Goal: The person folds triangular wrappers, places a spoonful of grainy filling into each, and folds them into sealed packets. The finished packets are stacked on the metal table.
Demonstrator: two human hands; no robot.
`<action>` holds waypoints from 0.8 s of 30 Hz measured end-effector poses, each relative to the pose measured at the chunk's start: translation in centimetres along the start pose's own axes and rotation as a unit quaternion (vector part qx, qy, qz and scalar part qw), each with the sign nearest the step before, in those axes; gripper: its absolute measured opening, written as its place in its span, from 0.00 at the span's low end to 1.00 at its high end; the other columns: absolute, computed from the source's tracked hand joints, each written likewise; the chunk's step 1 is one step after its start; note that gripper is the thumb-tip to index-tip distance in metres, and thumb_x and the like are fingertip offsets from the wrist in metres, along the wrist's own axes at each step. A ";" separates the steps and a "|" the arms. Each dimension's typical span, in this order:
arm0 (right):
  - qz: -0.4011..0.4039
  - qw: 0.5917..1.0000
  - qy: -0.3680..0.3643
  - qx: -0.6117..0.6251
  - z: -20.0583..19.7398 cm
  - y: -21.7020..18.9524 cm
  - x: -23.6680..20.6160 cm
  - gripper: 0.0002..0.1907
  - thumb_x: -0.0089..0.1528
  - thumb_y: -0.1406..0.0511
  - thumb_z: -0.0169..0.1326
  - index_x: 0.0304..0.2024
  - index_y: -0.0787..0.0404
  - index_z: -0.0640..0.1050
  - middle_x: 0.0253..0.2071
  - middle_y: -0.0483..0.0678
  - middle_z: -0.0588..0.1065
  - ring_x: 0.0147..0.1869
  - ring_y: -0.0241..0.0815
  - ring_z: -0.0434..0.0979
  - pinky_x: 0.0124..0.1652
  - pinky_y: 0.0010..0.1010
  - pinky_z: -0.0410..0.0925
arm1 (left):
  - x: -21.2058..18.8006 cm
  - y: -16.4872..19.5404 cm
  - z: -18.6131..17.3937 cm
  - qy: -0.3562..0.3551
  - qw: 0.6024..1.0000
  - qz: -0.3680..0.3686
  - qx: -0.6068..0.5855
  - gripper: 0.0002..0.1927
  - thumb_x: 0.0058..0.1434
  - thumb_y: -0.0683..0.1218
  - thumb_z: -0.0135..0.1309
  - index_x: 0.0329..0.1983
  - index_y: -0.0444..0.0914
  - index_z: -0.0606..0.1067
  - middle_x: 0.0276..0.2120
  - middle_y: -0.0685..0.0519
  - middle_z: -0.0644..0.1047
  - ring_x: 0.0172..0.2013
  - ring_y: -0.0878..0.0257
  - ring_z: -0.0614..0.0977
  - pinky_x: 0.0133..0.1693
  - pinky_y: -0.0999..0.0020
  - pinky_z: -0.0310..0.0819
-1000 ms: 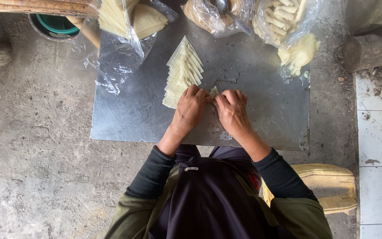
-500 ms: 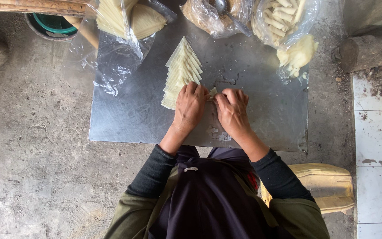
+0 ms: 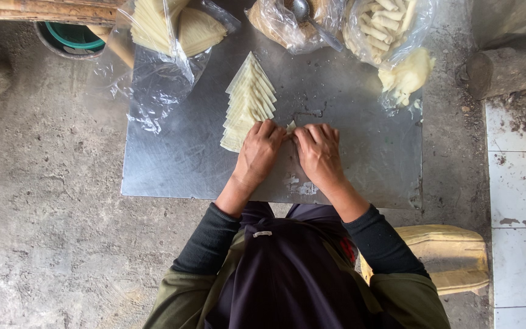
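At the near edge, at 4 o'clock, a yellow wooden stool stands on the floor. On the metal sheet, the left hand and right hand lie side by side, fingers curled down together on a small pale wrapper piece. At 11 o'clock from the hands, touching the left fingers, fans a stack of triangular wrappers. Farther at 12 o'clock lie clear plastic bags: folded wrappers, filling with a spoon, and finished pale rolls.
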State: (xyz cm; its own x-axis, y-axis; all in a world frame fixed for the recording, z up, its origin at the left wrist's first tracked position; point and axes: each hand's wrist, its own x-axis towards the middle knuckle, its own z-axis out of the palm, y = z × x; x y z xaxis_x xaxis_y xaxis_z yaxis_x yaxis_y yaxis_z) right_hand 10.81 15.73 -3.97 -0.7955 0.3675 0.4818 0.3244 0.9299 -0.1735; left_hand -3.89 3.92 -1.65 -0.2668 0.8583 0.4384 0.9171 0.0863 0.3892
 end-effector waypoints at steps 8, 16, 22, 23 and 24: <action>-0.031 0.997 -0.028 -0.067 -4.1 -3.2 -2.7 0.11 0.66 0.66 0.56 0.50 0.60 0.79 0.47 0.47 0.75 0.53 0.44 0.72 0.51 0.39 0.61 | -2.1 1.5 -1.3 -0.021 0.999 -0.011 -0.044 0.11 0.59 0.37 0.56 0.46 0.35 0.78 0.40 0.48 0.74 0.41 0.53 0.77 0.45 0.60 0.76; 0.018 0.985 -0.107 -0.133 -4.7 -4.2 1.4 0.35 0.64 0.48 0.52 0.65 0.65 0.70 0.63 0.55 0.69 0.68 0.55 0.63 0.61 0.53 0.53 | -0.9 1.8 -1.4 0.042 0.995 -0.080 -0.052 0.20 0.57 0.39 0.56 0.54 0.33 0.77 0.40 0.46 0.75 0.39 0.50 0.78 0.43 0.58 0.75; 0.043 0.979 -0.192 -0.059 -3.9 -1.1 4.4 0.43 0.60 0.43 0.56 0.69 0.60 0.65 0.57 0.57 0.68 0.63 0.58 0.62 0.57 0.54 0.52 | -2.3 0.4 -3.9 0.103 0.987 -0.125 -0.010 0.13 0.69 0.44 0.57 0.55 0.37 0.77 0.45 0.46 0.76 0.43 0.53 0.79 0.46 0.60 0.75; 0.046 0.978 -0.200 -0.030 -4.1 -0.5 4.3 0.44 0.59 0.44 0.57 0.70 0.60 0.65 0.56 0.57 0.67 0.62 0.57 0.62 0.56 0.53 0.53 | -2.9 0.1 -4.5 0.107 0.985 -0.133 -0.001 0.14 0.68 0.44 0.57 0.56 0.37 0.77 0.45 0.46 0.76 0.43 0.54 0.79 0.46 0.60 0.75; 0.048 0.977 -0.209 -0.002 -4.2 0.1 4.2 0.44 0.58 0.45 0.59 0.70 0.59 0.65 0.55 0.58 0.67 0.61 0.57 0.62 0.54 0.52 0.53 | -3.3 -0.3 -4.9 0.112 0.984 -0.141 0.007 0.15 0.68 0.44 0.58 0.56 0.37 0.77 0.45 0.46 0.76 0.43 0.54 0.78 0.45 0.60 0.75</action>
State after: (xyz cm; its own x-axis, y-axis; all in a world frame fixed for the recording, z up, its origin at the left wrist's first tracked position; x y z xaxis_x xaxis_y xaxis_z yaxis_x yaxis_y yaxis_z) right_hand 9.62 17.30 1.65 -0.9007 0.4286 0.0711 0.4088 0.8914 -0.1958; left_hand -4.73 -1.41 0.80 -0.5684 0.6664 0.4824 0.8007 0.3134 0.5105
